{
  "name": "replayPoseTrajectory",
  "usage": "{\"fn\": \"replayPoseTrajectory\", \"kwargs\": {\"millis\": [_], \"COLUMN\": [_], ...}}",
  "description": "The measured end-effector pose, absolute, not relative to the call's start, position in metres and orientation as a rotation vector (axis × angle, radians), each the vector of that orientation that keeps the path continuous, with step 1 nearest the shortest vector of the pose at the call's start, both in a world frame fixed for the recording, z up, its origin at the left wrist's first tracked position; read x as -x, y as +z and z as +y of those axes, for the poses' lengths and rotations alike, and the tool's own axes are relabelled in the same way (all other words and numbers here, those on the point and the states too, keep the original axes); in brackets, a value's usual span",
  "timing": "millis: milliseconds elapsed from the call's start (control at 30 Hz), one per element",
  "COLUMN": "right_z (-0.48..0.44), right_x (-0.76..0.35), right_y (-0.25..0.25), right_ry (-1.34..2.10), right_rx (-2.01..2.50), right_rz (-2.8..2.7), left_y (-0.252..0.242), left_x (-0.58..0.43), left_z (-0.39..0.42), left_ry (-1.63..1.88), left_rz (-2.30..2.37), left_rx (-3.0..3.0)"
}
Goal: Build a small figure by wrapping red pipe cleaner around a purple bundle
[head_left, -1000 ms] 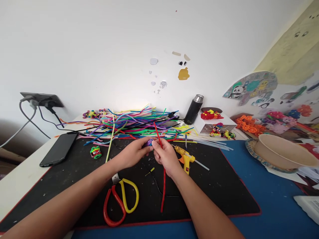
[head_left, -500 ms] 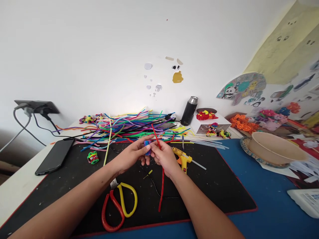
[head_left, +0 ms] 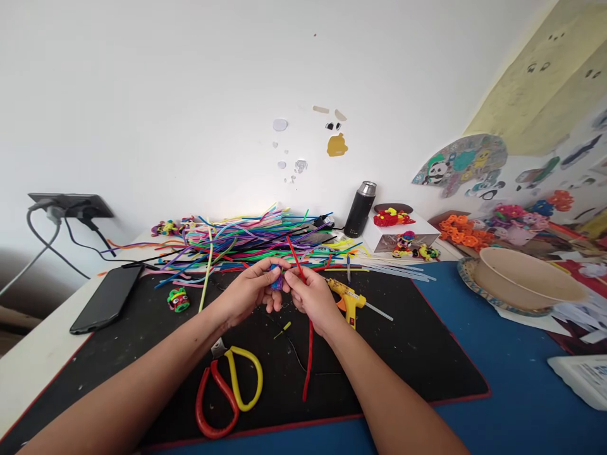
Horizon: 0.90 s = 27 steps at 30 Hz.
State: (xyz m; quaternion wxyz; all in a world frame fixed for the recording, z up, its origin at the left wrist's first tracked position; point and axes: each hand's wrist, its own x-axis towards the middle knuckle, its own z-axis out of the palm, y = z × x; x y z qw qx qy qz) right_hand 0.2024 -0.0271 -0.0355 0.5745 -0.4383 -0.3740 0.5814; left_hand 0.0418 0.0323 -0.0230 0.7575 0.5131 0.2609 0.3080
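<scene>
Black mat [head_left: 403, 366] beneath both hands. Left hand [head_left: 249, 287] pinching blue-purple piece [head_left: 275, 278] near mat's twelve o'clock; right hand [head_left: 310, 297] grasping red pipe cleaner [head_left: 308, 373], tail toward six. Best: steady piece, light close pinch, tail clear of scissors [head_left: 258, 376] at hands' seven o'clock.

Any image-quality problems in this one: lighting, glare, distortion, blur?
Head view, lighting: soft, fairly even on the white wall, a slight glint on the flask cap. Head view, right side: wide-angle stretch draws out the beige bowl; papers beside it look smeared. Head view, centre: the blue-purple piece in the left hand is too small and covered for fine detail.
</scene>
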Motion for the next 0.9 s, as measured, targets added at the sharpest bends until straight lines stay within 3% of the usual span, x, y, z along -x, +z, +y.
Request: {"fn": "replayPoseTrajectory", "kwargs": {"millis": [900], "right_z": [-0.022], "right_x": [-0.201], "right_y": [-0.05], "right_ry": [1.148], "right_rx": [1.009], "right_rz": [-1.141], "left_y": [-0.025], "left_x": [-0.043], "left_z": [0.033], "left_ry": [0.711], "left_rz": [0.714], "left_rx": [-0.909]}}
